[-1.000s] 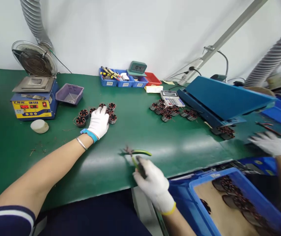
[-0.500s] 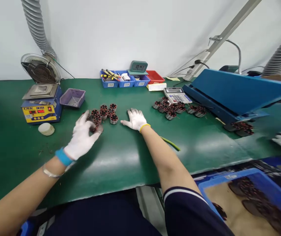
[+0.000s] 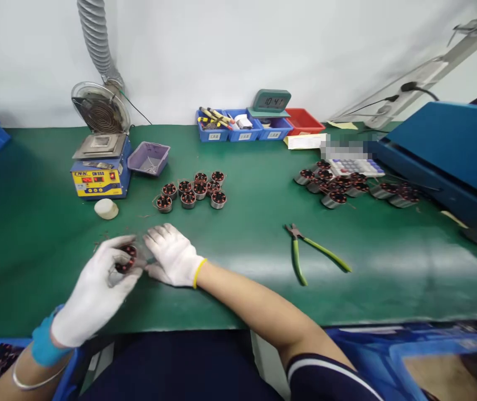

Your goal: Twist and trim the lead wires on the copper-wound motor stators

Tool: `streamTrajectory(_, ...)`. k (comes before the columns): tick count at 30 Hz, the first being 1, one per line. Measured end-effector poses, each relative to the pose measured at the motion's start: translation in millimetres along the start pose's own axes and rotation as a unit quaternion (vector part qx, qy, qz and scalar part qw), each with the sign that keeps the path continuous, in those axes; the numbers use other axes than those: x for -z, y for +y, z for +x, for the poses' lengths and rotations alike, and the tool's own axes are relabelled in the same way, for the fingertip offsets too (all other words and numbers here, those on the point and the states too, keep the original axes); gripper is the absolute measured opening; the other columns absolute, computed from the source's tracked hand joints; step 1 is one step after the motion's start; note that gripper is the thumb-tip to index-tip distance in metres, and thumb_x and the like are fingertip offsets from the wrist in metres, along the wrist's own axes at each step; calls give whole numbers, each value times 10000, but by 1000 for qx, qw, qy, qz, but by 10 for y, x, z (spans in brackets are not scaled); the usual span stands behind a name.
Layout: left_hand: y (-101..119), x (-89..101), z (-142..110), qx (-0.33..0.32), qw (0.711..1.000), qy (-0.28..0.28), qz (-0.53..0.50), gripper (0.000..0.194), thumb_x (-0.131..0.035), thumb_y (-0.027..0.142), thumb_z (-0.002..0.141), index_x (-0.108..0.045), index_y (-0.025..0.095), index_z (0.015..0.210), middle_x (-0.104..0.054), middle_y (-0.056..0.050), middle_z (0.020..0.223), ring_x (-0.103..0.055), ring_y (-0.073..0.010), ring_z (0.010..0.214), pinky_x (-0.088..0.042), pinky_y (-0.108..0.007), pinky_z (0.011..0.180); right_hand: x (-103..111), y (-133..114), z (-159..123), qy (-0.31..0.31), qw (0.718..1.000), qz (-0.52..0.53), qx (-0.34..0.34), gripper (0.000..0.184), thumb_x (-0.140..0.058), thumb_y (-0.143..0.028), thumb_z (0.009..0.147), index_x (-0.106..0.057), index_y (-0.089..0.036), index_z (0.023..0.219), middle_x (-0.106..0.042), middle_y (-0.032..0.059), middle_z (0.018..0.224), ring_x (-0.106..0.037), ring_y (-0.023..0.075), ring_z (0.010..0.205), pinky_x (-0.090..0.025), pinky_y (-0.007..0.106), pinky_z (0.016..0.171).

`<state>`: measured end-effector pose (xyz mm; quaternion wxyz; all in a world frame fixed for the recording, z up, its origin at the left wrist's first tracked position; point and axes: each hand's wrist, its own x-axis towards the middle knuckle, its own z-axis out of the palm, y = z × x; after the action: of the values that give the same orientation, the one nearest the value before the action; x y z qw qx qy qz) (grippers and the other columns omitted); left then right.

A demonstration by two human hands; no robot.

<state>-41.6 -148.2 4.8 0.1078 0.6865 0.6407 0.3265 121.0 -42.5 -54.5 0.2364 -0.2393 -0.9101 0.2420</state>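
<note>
In my gloved left hand (image 3: 100, 281) is a small motor stator (image 3: 126, 259) with dark copper windings and a metal rim, gripped between thumb and fingers just over the green table. My gloved right hand (image 3: 174, 256) is right beside it, thumb and fingers apart and pointing at the stator. Its fingertips are slightly blurred, and whether they touch the stator cannot be made out. Beyond the hands stands a group of several similar stators (image 3: 188, 200), some with loose wire ends. To the right lie green-handled cutting pliers (image 3: 296, 234), jaws pointing away from me and handles spread.
At the back left is a blue and yellow solder pot (image 3: 98, 182) beside a purple tray (image 3: 149, 159) and a round white block (image 3: 106, 209). More stators (image 3: 334, 199) cluster by a keypad device (image 3: 355, 167). Small blue bins (image 3: 244, 135) and a clock (image 3: 272, 101) line the wall.
My left hand has taken a stator from the group and drawn it toward me. My right hand has moved left to it, uncovering the pliers. The view has swung left.
</note>
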Motion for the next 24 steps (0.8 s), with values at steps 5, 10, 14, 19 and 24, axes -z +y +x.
streamTrajectory(5, 103, -420, -121, -95, 991, -82, 54, 75, -551, 274, 845, -530, 206, 820, -631, -111, 1149, -634, -254, 1008, -539, -424, 837, 219, 311, 85, -6, 976, 214, -36, 588, -138, -433, 996, -338, -88, 1429, -629, 170, 1246, -612, 214, 1124, -496, 414, 940)
streamTrajectory(10, 17, -812, -203, -48, 995, -90, 7, 593, -699, 278, 698, -459, 151, 1225, -618, -176, 1189, -631, -321, 1060, -536, -459, 885, 521, 352, -616, -53, 903, 413, -109, 717, -361, -585, 911, -310, -107, 1443, -566, 197, 1320, -550, 252, 1219, -466, 415, 976)
streamTrajectory(14, -57, -863, -196, 12, 991, -121, -52, 1093, -740, 292, 637, -57, 172, 1482, -642, -137, 1177, -648, -289, 1044, -547, -430, 867, 536, 35, -876, -58, 984, 139, -99, 734, -638, -388, 761, -396, -133, 1406, -531, 188, 1350, -494, 307, 1253, -411, 500, 1027)
streamTrajectory(19, -97, -832, -153, -15, 988, -136, -65, 1010, -673, 309, 723, -33, 198, 1496, -695, -82, 1067, -677, -263, 941, -541, -390, 802, 433, -129, -778, -32, 984, -124, 121, 323, -537, -167, 816, -609, -148, 1131, -620, 151, 1204, -493, 287, 1209, -285, 559, 1103)
streamTrajectory(24, -20, -798, -66, -38, 982, -183, -36, 835, -632, 246, 672, -286, 131, 1423, -704, -101, 954, -673, -285, 839, -531, -385, 699, 552, -180, -437, -74, 994, -62, 45, 184, -468, -148, 870, -637, -210, 906, -691, 42, 968, -623, 177, 930, -474, 365, 940)
